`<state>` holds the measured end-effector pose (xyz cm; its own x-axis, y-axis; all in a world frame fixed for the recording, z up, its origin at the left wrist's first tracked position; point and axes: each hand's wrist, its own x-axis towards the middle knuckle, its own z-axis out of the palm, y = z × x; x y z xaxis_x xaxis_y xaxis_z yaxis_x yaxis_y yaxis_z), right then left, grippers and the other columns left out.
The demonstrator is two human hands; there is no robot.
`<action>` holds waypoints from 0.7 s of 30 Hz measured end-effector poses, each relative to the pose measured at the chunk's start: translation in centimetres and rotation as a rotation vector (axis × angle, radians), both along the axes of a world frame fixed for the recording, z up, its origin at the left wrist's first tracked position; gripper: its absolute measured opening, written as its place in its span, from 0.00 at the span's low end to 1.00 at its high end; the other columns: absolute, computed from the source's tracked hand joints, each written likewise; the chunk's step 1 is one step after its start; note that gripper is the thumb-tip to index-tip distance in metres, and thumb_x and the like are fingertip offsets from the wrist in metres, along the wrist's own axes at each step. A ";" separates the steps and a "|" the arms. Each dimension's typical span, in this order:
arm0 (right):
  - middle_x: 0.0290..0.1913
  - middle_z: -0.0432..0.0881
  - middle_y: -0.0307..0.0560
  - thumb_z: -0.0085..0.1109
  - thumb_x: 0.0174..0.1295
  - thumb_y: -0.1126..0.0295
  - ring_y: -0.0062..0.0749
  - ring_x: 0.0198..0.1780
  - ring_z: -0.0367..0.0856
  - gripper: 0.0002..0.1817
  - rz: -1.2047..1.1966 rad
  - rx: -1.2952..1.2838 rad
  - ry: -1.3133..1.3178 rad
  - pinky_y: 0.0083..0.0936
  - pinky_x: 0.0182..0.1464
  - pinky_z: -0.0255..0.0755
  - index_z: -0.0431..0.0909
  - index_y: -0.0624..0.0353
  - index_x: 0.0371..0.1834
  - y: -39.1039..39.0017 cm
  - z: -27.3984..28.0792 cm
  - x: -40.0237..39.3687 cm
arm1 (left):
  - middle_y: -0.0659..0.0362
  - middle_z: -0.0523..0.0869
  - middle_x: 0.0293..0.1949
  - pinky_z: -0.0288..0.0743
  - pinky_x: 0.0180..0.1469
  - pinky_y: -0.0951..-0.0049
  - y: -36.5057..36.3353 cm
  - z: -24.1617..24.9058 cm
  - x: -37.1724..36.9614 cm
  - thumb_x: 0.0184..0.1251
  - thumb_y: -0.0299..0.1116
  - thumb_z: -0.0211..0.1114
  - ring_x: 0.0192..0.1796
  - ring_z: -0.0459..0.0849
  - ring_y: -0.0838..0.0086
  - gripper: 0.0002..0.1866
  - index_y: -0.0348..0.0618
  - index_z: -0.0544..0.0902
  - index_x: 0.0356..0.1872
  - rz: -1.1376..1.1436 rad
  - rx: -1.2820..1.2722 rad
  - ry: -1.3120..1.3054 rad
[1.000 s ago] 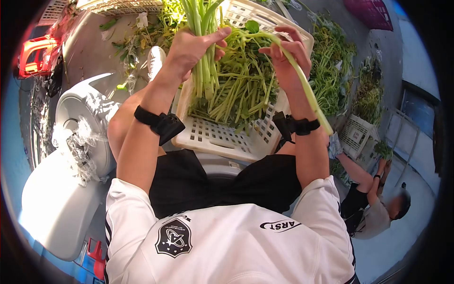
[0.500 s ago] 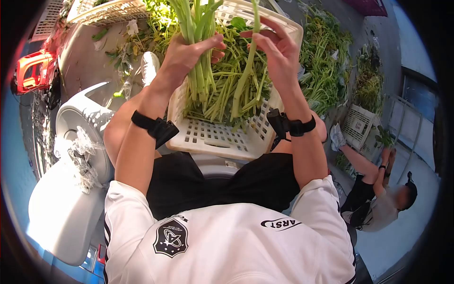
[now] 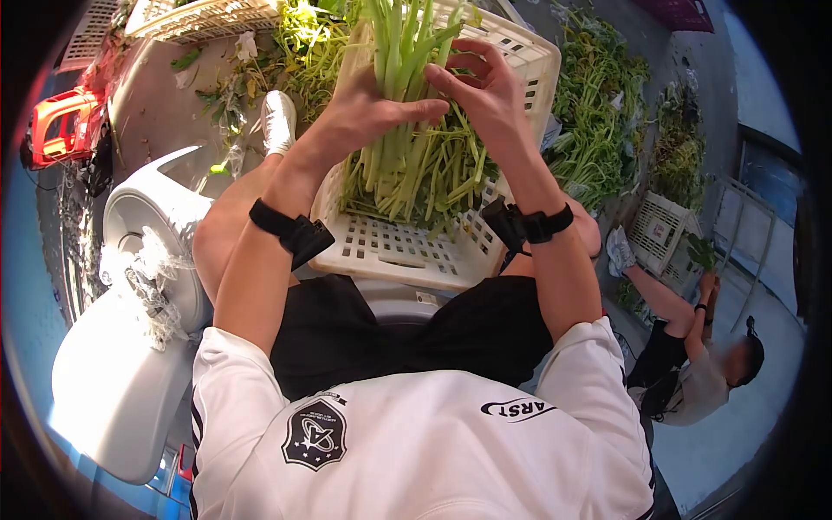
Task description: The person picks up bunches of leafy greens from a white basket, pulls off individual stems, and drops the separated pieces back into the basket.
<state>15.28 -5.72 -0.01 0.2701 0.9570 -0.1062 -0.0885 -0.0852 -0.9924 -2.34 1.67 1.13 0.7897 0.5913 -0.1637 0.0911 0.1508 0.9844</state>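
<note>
Together both hands [image 3: 433,95] clasp green stalks [image 3: 400,130] above a stalk-filled white crate [image 3: 407,251].

Both hands [image 3: 433,100] grip green stalks [image 3: 400,113] above white crate [image 3: 407,251].
</note>
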 end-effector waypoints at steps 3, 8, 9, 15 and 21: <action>0.47 0.87 0.51 0.72 0.64 0.70 0.28 0.47 0.87 0.24 -0.023 -0.030 -0.045 0.23 0.46 0.84 0.74 0.67 0.59 0.4 -0.7 -0.1 | 0.60 0.88 0.36 0.80 0.37 0.75 -0.5 -0.7 0.3 0.65 0.28 0.75 0.35 0.85 0.78 0.17 0.36 0.84 0.53 0.084 -0.094 -0.069; 0.46 0.86 0.46 0.63 0.72 0.55 0.27 0.48 0.86 0.23 -0.083 -0.084 0.077 0.25 0.50 0.82 0.77 0.65 0.57 0.9 -1.7 -0.1 | 0.61 0.87 0.34 0.79 0.32 0.76 0.3 0.1 -0.4 0.62 0.29 0.77 0.31 0.84 0.78 0.17 0.34 0.84 0.49 0.127 -0.154 0.017; 0.47 0.85 0.47 0.60 0.72 0.49 0.28 0.49 0.86 0.28 -0.075 -0.116 0.121 0.26 0.52 0.82 0.76 0.65 0.59 1.0 -1.5 0.0 | 0.61 0.86 0.34 0.79 0.31 0.76 0.5 0.6 -0.6 0.61 0.30 0.77 0.30 0.83 0.78 0.17 0.34 0.84 0.49 0.135 -0.187 0.018; 0.64 0.76 0.55 0.34 0.73 0.29 0.40 0.63 0.79 0.48 0.003 -0.203 0.378 0.41 0.67 0.73 0.64 0.69 0.72 2.0 -0.9 0.4 | 0.64 0.82 0.27 0.75 0.28 0.77 0.0 2.5 -1.1 0.62 0.33 0.76 0.26 0.80 0.80 0.16 0.36 0.84 0.47 0.123 -0.378 -0.084; 0.62 0.78 0.54 0.37 0.72 0.28 0.34 0.63 0.78 0.50 -0.002 -0.150 0.106 0.36 0.67 0.71 0.65 0.70 0.72 1.7 0.1 -0.8 | 0.59 0.85 0.29 0.78 0.31 0.75 -0.4 1.9 -1.4 0.60 0.30 0.77 0.28 0.84 0.75 0.16 0.34 0.83 0.45 -0.087 -0.463 0.044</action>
<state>14.48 -4.04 0.07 0.2521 0.9275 -0.2760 -0.1921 -0.2316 -0.9537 -3.78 1.30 3.00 0.8193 0.3803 -0.4291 0.1630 0.5631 0.8101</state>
